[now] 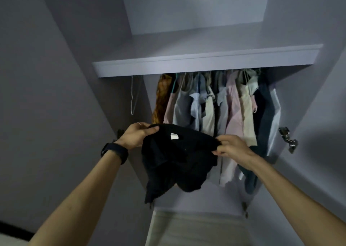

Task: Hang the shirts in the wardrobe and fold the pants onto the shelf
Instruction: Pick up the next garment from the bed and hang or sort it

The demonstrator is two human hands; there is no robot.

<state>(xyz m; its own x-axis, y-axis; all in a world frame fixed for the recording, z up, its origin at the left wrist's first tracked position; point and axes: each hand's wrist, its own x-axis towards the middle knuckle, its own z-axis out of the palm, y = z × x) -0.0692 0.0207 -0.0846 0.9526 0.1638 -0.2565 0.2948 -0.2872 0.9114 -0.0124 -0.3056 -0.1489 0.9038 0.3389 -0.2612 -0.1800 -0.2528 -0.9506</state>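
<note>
A black garment (174,163) with a small white label hangs bunched between my hands in front of the open wardrobe. My left hand (135,135) grips its upper left edge, a dark watch on that wrist. My right hand (231,146) pinches its upper right edge. Behind it, several shirts (221,107) in pink, white, blue and orange hang on a rail. The wardrobe's top ledge (206,62) runs above them; what kind of garment the black one is I cannot tell.
An empty wire hanger (133,97) hangs at the left end of the rail. Both wardrobe doors stand open, the right one showing a metal hinge (288,139). A pale floor strip (196,229) lies below the wardrobe.
</note>
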